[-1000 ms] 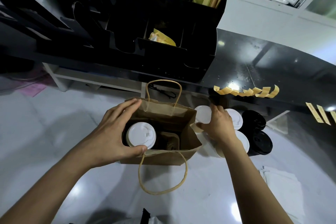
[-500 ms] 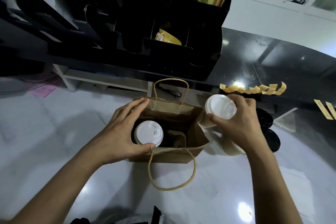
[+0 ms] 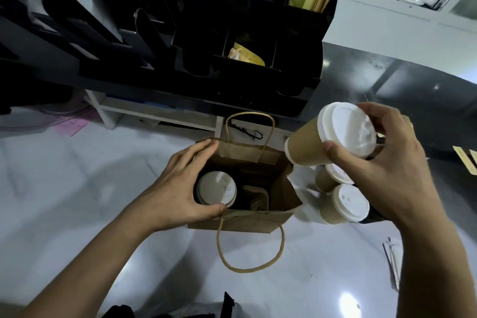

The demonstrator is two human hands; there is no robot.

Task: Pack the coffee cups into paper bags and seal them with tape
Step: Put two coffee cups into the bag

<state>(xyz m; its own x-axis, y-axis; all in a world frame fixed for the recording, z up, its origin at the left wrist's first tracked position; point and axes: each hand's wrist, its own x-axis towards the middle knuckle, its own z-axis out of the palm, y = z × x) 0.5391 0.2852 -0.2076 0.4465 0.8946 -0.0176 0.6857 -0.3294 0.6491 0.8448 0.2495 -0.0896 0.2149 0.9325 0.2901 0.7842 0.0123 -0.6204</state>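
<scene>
On counter: brown paper bag [image 3: 242, 222], mouth open, round white-lidded cup [image 3: 216, 192] inside left.
Left hand [image 3: 178, 188]: spread, holding bag mouth.
Right hand [image 3: 382, 162]: gripping tilted kraft cup [image 3: 333, 137] above bag's right edge.

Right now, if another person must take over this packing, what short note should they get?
Left hand: holds the paper bag open at its rim.
Right hand: grips a lidded cup, tilted in the air to the right of the bag.
Done: one cup sits in the bag's carrier.
Left: place the held cup in the free slot; two white-lidded cups wait on the counter; no bag taped yet.
</scene>
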